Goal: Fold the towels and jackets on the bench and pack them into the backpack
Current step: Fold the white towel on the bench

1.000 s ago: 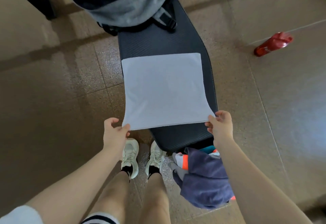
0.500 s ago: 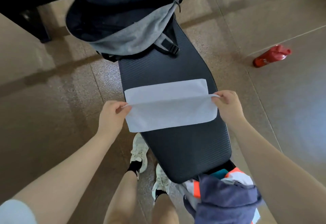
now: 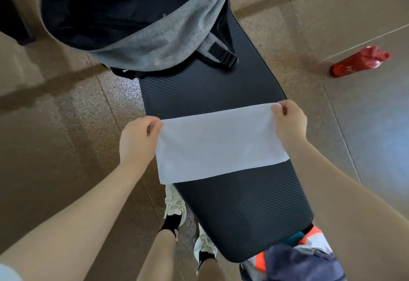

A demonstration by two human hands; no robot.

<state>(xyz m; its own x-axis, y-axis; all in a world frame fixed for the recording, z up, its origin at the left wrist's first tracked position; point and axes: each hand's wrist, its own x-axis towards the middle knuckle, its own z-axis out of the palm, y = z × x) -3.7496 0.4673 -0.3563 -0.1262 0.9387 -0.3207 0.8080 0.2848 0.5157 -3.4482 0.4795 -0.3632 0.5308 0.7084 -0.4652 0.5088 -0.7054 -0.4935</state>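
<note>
A white towel [image 3: 219,145] lies folded in half across the middle of the black padded bench [image 3: 243,210]. My left hand [image 3: 137,141] pinches its far left corner. My right hand [image 3: 288,123] pinches the far right corner. A grey and black backpack [image 3: 141,19] stands open at the far end of the bench. A bundle of clothes, dark blue with orange, white and teal [image 3: 301,258], sits at the near end of the bench, partly behind my right arm.
A red bottle [image 3: 359,62] lies on the tiled floor [image 3: 55,148] to the right. My feet in white shoes [image 3: 174,203] stand left of the bench. Dark furniture [image 3: 13,8] is at the far left.
Both hands carried the towel's near edge away from me and laid it on the far edge, folding the towel in half. The view shifted closer to the backpack.
</note>
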